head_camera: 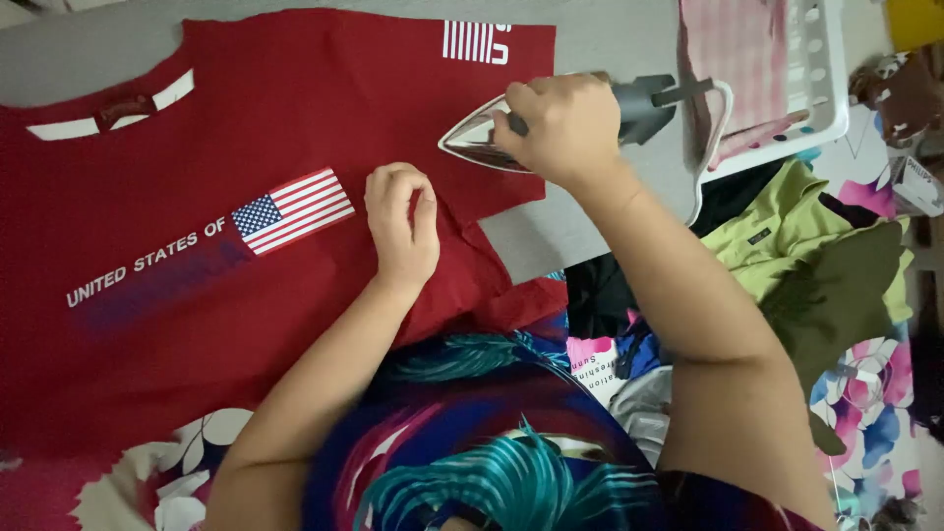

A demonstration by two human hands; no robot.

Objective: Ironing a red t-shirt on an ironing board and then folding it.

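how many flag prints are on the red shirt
2: one flag print mid-chest beside the left hand; one striped print near the top edge above the iron. Folded parts may hide more.

Red T-shirt (197,246) spread flat on grey board (610,39), flag print and white lettering across chest; left hand (401,221) curled loosely, resting on shirt just right of flag; right hand (562,128) gripping handle of iron (492,138), soleplate tilted up, tip pointing left over shirt's sleeve area; white basket (821,108) with pink cloth at upper right; lime-green garment (787,236) and dark clothes heaped beside board; floral fabric below.
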